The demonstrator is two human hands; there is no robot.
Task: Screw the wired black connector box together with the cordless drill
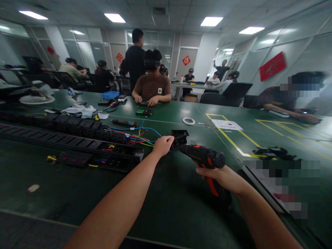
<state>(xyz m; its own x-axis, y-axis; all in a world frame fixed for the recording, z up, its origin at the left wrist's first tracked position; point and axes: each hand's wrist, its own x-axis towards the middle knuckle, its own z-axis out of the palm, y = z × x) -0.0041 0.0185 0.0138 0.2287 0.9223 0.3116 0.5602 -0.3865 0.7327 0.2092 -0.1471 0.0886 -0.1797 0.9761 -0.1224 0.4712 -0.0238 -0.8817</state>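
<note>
My left hand (163, 146) is closed on a small black plastic housing (180, 137), which is held a little above the green table. Coloured wires (142, 139) run from the left toward that housing. In my right hand (220, 174) is a black and orange cordless drill (202, 155), gripped by its handle. The drill's nose points left at the housing and is close to it; whether the bit touches cannot be made out. Left of my hands lie long black power strips (70, 140) with rows of sockets and red marks.
A roll of white tape (188, 121), a printed sheet (227, 125) and black parts (277, 153) lie on the table (160, 207). A pen-shaped electric screwdriver (124, 122) and a blue bin (110, 95) are farther back. A person (153, 84) works opposite; another sits at the right.
</note>
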